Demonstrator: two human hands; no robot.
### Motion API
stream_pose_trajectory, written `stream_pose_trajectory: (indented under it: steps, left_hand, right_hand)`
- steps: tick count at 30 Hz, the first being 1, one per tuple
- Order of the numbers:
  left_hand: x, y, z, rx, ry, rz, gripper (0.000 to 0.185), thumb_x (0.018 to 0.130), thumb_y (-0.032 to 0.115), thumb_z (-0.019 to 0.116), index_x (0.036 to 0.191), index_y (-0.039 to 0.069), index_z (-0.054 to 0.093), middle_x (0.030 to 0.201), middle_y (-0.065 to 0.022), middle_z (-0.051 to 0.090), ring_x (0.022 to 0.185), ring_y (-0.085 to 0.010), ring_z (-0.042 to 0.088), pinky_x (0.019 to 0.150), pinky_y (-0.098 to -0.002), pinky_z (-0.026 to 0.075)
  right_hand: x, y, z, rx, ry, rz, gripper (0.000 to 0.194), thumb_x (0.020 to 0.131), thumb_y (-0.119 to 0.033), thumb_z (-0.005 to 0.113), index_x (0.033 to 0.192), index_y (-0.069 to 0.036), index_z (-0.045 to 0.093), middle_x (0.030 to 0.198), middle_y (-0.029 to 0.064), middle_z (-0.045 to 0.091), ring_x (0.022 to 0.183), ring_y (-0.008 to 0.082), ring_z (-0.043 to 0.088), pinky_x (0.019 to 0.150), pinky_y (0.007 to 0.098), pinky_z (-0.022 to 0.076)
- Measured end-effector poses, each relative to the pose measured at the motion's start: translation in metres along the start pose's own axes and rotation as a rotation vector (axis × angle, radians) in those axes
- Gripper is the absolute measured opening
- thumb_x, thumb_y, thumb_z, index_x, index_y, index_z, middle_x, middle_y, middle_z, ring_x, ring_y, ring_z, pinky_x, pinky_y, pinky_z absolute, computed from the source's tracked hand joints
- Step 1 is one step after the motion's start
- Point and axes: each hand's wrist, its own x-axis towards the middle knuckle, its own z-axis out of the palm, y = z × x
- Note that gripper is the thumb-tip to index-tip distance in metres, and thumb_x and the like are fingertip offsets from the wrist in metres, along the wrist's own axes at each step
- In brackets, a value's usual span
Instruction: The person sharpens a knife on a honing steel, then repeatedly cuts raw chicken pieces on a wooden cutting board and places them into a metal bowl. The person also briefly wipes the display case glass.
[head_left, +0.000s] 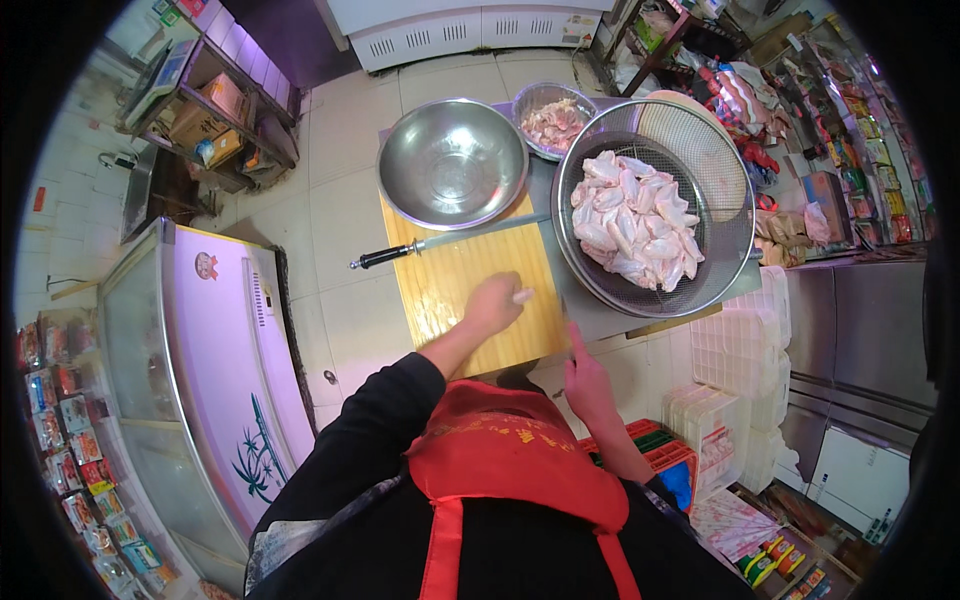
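Note:
My left hand (495, 304) rests with curled fingers over the wooden cutting board (480, 262). A small pale pink tip shows at its right side; I cannot tell whether it is the thumb or a piece of meat. Beyond the board's right edge, my right hand (589, 382) points its index finger forward. Something thin and blurred is by that fingertip, too unclear to name. A long knife with a black handle (384, 256) lies across the board's far part, its blade (487, 229) pointing right. Raw chicken wings (637, 217) are heaped in a wire-mesh strainer (731, 247) right of the board.
A steel bowl (454, 169) sits at the board's far end, overlapping the knife's side. Behind is a smaller bowl (525, 120) of meat scraps (556, 124). A chest freezer (225, 337) stands left; white plastic crates (739, 330) and a red crate (679, 457) are right.

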Motion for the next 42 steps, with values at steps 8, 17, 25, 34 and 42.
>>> stream_pose_trajectory:
  steps: [8,17,25,34,42]
  left_hand:
    - [0.076,0.015,-0.155,0.325,0.411,-0.102,0.061,0.078,0.019,0.087,0.135,0.006,0.069,0.113,-0.0161,0.073,0.104,-0.0337,0.071,0.094,-0.0463,0.058]
    - [0.137,0.126,0.002,0.434,0.022,0.521,0.018,0.087,0.016,0.073,0.104,0.009,0.069,0.107,-0.0164,0.073,0.108,-0.0415,0.068,0.091,-0.0518,0.056]
    - [0.102,0.125,-0.042,0.055,-0.199,0.247,0.023,0.090,0.012,0.072,0.113,0.007,0.068,0.107,-0.0107,0.075,0.096,-0.0291,0.074,0.084,-0.0439,0.060]
    - [-0.003,0.031,-0.095,-1.304,-0.191,-0.481,0.037,0.099,0.009,0.063,0.135,-0.001,0.063,0.113,-0.0152,0.076,0.090,-0.0214,0.076,0.080,-0.0300,0.065]
    - [-0.031,-0.001,-0.047,-0.091,0.220,0.018,0.036,0.091,0.006,0.078,0.126,0.006,0.073,0.118,-0.0170,0.074,0.103,-0.0321,0.073,0.094,-0.0411,0.058]
  right_hand:
    - [-0.011,0.011,-0.012,0.137,0.090,-0.003,0.071,0.105,-0.016,0.057,0.172,-0.020,0.033,0.099,0.0328,0.072,0.088,0.0525,0.069,0.080,0.0618,0.0522]
    - [-0.001,0.018,-0.014,0.187,-0.097,0.025,0.072,0.104,-0.015,0.058,0.172,-0.020,0.032,0.106,0.0340,0.071,0.096,0.0516,0.069,0.088,0.0578,0.0543]
    - [-0.009,0.033,-0.016,0.202,-0.042,0.028,0.068,0.104,-0.015,0.057,0.169,-0.017,0.038,0.103,0.0343,0.071,0.095,0.0522,0.069,0.084,0.0575,0.0537]
    - [0.004,0.028,0.002,0.164,-0.099,0.018,0.069,0.104,-0.015,0.056,0.170,-0.022,0.036,0.092,0.0312,0.070,0.086,0.0538,0.067,0.077,0.0623,0.0508]
    - [0.036,-0.023,0.001,0.139,-0.064,-0.058,0.070,0.104,-0.013,0.057,0.171,-0.020,0.035,0.096,0.0312,0.071,0.089,0.0534,0.068,0.079,0.0625,0.0511]
